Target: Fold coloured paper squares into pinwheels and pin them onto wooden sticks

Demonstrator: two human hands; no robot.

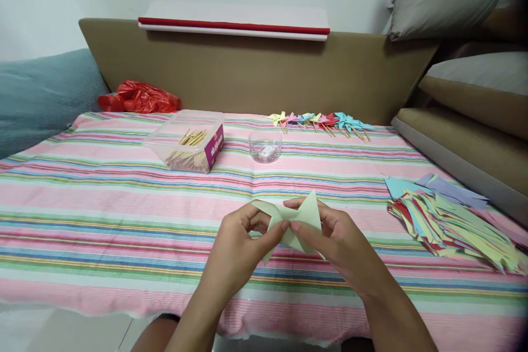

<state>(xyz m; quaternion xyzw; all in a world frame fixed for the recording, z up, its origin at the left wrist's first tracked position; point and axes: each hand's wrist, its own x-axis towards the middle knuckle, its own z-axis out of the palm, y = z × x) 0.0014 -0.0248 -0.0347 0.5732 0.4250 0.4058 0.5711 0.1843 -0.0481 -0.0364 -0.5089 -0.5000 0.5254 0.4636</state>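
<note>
A pale green paper piece (307, 213), partly folded into pinwheel flaps, is held above the striped cloth (103, 214). My left hand (241, 247) pinches its left flaps toward the centre with thumb and fingers. My right hand (338, 245) grips the right side, its thumb pressed at the centre. Both hands are closed on the paper. At the far side lies a row of several finished coloured paper pinwheels (322, 121) on sticks.
A clear plastic box (187, 143) of wooden sticks sits at the back left, a small clear round container (265, 148) beside it. A pile of cut coloured papers (449, 220) lies at right. A red plastic bag (140, 98) rests far left. Cushions border the right.
</note>
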